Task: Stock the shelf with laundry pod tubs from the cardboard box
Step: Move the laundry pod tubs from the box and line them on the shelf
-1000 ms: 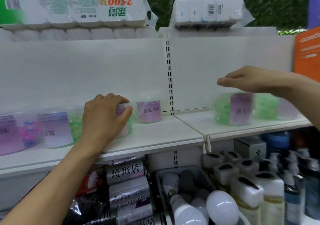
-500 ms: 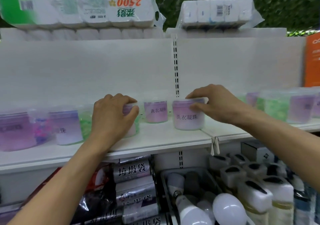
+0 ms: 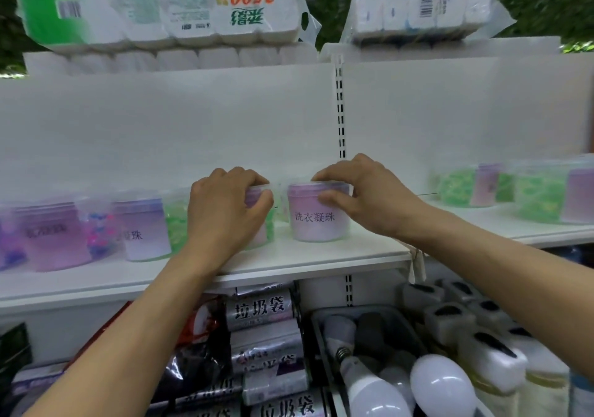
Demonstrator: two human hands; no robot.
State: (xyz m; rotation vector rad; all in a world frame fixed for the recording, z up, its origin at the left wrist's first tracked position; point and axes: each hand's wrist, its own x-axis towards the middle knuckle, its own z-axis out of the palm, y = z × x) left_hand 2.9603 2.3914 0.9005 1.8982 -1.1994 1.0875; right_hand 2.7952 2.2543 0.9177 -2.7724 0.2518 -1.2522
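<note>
Right hand (image 3: 363,198) and gripped purple tub (image 3: 318,212) now beside left hand (image 3: 225,214), fingers curled round green tub (image 3: 266,220).

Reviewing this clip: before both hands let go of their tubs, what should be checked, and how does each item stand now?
1. Right hand grips the purple tub: ok.
2. Purple tub upright, base on the shelf: ok.
3. Its label faces outward: ok.
4. Left hand grips the green tub: ok.
5. Green tub's label faces outward: cannot tell, hand covers it.
6. Gap between the two tubs, not touching: ok.
</note>
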